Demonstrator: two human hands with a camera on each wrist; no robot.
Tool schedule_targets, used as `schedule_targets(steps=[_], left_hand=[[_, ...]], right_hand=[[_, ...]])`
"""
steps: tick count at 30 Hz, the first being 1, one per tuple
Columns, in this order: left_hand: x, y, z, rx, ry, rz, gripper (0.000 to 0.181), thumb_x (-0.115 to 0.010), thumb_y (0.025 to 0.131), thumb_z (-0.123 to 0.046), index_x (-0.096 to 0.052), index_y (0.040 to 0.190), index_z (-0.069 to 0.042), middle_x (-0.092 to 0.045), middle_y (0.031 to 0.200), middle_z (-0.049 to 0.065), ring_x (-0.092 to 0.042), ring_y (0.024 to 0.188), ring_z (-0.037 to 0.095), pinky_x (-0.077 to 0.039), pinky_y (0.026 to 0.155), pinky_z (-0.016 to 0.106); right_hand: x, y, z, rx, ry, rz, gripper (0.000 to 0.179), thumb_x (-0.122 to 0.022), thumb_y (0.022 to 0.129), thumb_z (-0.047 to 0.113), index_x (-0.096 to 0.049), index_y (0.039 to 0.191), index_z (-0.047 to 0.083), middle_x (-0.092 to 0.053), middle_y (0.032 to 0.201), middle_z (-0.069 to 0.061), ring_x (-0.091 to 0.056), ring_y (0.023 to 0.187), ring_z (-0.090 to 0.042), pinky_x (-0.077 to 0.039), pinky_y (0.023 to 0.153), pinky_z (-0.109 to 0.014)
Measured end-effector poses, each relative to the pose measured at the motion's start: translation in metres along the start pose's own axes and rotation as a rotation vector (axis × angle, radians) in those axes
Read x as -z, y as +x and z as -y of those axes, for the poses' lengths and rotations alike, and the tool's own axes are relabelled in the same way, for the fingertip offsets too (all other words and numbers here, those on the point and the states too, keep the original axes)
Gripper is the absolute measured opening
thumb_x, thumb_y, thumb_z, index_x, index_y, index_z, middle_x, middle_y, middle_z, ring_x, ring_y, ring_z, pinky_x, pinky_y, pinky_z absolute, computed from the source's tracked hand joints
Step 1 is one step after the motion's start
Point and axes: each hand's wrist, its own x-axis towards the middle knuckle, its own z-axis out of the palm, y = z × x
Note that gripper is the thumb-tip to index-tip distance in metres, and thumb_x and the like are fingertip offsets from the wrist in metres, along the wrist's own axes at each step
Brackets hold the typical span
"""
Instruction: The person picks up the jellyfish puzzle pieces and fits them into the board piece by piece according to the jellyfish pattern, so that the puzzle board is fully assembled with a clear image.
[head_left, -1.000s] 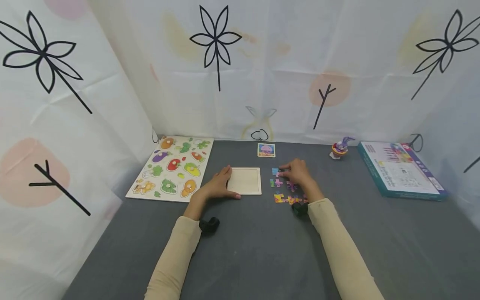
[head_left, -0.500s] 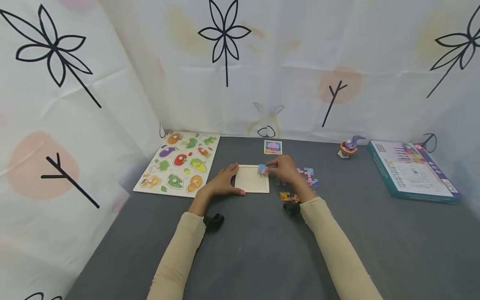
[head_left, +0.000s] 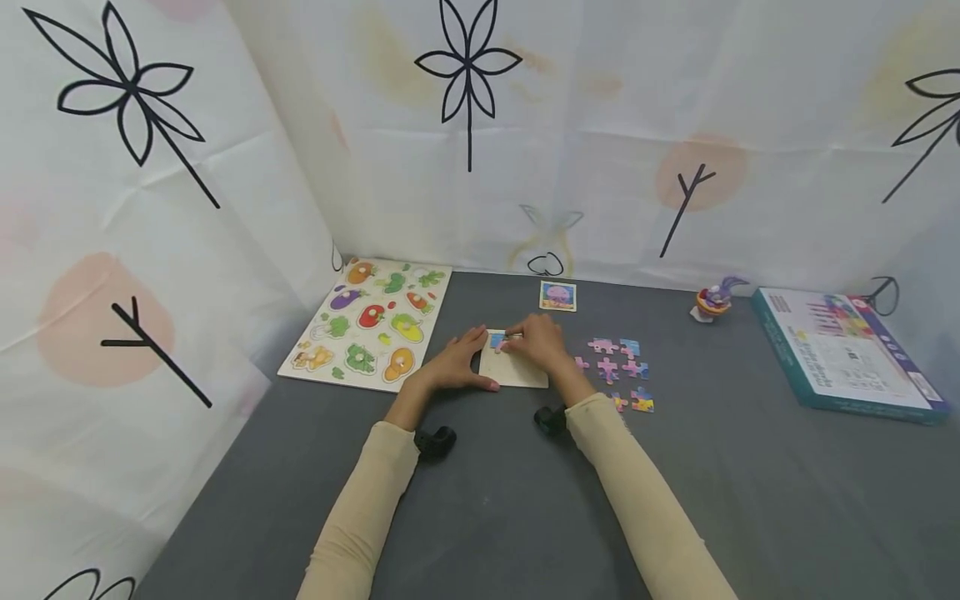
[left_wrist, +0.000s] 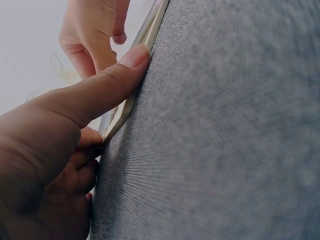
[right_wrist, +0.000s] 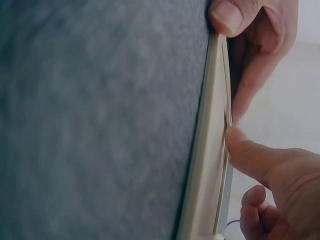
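A small wooden puzzle tray (head_left: 517, 377) with a raised rim lies on the grey table. My left hand (head_left: 453, 364) grips its left side, the thumb (left_wrist: 117, 85) along the near edge and the fingers at the far left corner. Over the tray, my right hand (head_left: 542, 343) pinches a blue and pink jigsaw piece (head_left: 497, 341) at the far left corner inside the rim. Its thumb (right_wrist: 250, 156) is pressed down at the tray in the right wrist view, where the piece itself is mostly hidden. Several loose jigsaw pieces (head_left: 607, 369) lie right of the tray, partly behind the right forearm.
A small picture card (head_left: 558, 296) lies beyond the tray. To the left is a vegetable peg board (head_left: 371, 327). A small purple figurine in a basket (head_left: 712, 302) and a flat teal box (head_left: 847, 354) stand at the right. A printed cloth wall (head_left: 360, 167) closes off the back.
My right hand has taken a jigsaw piece from the loose ones and carried it left to the tray's far left corner. The left hand keeps its place on the tray. The head view has shifted.
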Motion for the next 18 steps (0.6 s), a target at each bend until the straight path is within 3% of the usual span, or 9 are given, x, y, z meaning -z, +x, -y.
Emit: schedule_targets(steps=[4,14,18], left_hand=[[0.0004,0.0009,-0.0013,0.002,0.008,0.009,0.100,-0.071,0.076,-0.045,-0.013,0.147,-0.005,-0.007,0.156,0.008,-0.006,0.144,0.023,-0.004,0.115,0.047],[0.0006,0.0002,-0.0003,-0.001,-0.005,0.013,0.100,-0.071,0.076,-0.045,-0.013,0.147,-0.005,-0.007,0.156,0.009,-0.006,0.144,0.023,-0.003,0.115,0.047],[0.0011,-0.0002,0.0006,0.002,-0.004,0.012,0.101,-0.071,0.076,-0.046,-0.013,0.147,-0.005,-0.006,0.156,0.009,-0.006,0.144,0.023,-0.003,0.115,0.047]], right_hand=[[-0.0027,0.0010,0.0010,-0.029,-0.001,0.007,0.031,-0.072,0.078,0.028,-0.071,0.105,0.013,-0.067,0.109,-0.011,-0.053,0.092,-0.029,-0.040,0.080,-0.044],[-0.0055,0.0026,0.0041,-0.037,-0.033,0.041,0.030,-0.069,0.082,0.029,-0.070,0.108,0.015,-0.066,0.112,-0.011,-0.054,0.097,-0.030,-0.040,0.083,-0.045],[-0.0062,0.0045,0.0001,-0.004,0.008,0.036,0.032,-0.069,0.082,0.030,-0.070,0.109,0.014,-0.069,0.097,-0.013,-0.053,0.080,-0.024,-0.042,0.070,-0.038]])
